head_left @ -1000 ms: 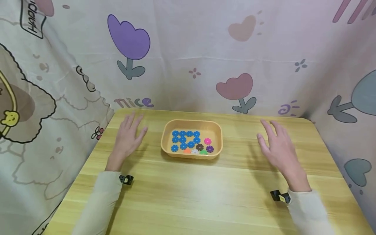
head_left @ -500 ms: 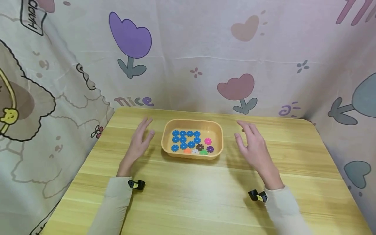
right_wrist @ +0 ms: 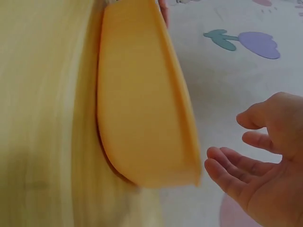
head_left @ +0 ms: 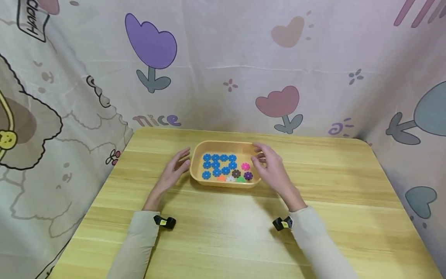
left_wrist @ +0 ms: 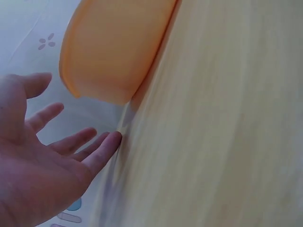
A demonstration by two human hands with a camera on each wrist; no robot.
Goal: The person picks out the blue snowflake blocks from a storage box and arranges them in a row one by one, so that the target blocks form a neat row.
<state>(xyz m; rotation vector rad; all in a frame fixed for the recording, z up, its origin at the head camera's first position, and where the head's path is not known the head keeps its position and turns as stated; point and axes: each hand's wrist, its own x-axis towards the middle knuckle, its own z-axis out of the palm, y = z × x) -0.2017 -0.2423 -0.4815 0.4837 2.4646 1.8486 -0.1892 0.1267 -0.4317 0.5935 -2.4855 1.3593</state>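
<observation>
An orange-yellow plastic basket (head_left: 223,184) stands on the wooden table. Inside lie several blue snowflake discs (head_left: 215,165), plus single ones: a pink disc (head_left: 245,166), a brown disc (head_left: 236,173) and a purple disc (head_left: 248,176). Orange, white and green discs sit along its front wall. My left hand (head_left: 173,169) is just off the basket's left end, fingers relaxed and holding nothing. In the head view my right hand (head_left: 273,167) overlaps the right end; the right wrist view shows its loosely bent fingers (right_wrist: 222,176) apart from the basket wall (right_wrist: 142,104).
The pale wooden tabletop (head_left: 223,232) reaches back to a printed cloth backdrop (head_left: 209,69), which also hangs at both sides. Each wrist carries a small black camera, one on the left cuff (head_left: 165,222) and one on the right cuff (head_left: 282,223).
Both hands have moved inward toward the basket, the right one a long way leftward and the left one a shorter way rightward. The basket and discs stay in place.
</observation>
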